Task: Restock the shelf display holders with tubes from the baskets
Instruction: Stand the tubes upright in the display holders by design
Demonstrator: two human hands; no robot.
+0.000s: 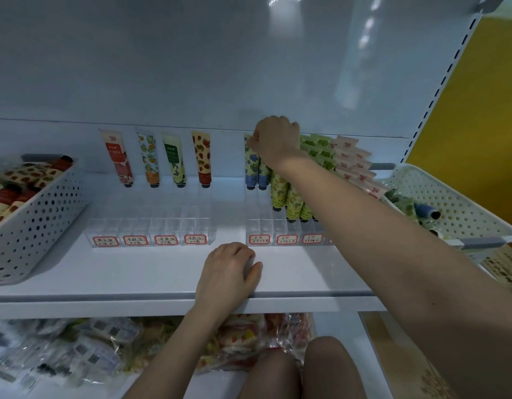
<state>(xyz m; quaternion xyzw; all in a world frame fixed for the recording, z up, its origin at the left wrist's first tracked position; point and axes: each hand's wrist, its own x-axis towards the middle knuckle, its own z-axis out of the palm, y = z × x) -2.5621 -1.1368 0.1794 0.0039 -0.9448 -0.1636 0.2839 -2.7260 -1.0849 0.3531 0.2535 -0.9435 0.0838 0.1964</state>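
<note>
Left hand (229, 272) rests loose, empty on shelf (134, 269); right hand (275, 139) pinches blue floral tube (251, 165)

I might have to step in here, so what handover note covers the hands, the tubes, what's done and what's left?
Right hand pinches the top of a blue-flowered tube at the back of the right holder.
Left hand rests on the shelf edge, holding nothing.
Done: right holder partly filled.
To do: left holder has one tube per lane; left basket and right basket hold tubes.

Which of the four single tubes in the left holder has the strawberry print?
The rightmost tube, cream with red strawberries; the red-label tube, orange-fruit tube and green-label tube lack them.
</note>
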